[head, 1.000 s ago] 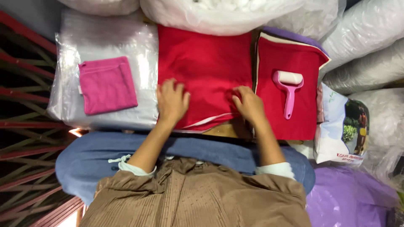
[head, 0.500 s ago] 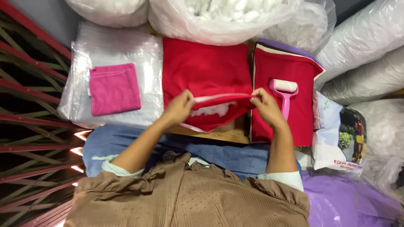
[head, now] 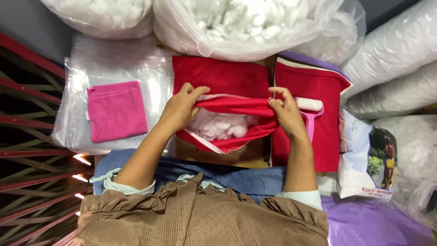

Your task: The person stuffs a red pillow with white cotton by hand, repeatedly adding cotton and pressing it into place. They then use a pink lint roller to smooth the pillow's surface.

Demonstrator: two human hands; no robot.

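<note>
The work surface was crowded, ringed at its far side by clear plastic bags of white stuffing [head: 246, 23] and at the right by more wrapped bundles, with the red cushion cover [head: 227, 86] lying at its centre as the thing everything else sat around. Well to the left of the cover a folded pink cloth [head: 117, 110] rested flat on a stack of clear plastic sheets [head: 114, 61], apparently set aside within reach. The left hand [head: 182, 109] pinched the cover's upper open edge at its left end, fingers closed on the fabric, and the right hand [head: 286, 114] gripped the same edge at its right end, so the mouth was pulled taut and lifted, likely to keep it wide; white filling [head: 218, 125] showed inside the opening. Just right of the cover, partly behind the right hand, a pink lint roller [head: 312, 114] lay on a stack of red covers [head: 318, 86], and beyond that stack a printed bag [head: 368, 155] lay tilted
</note>
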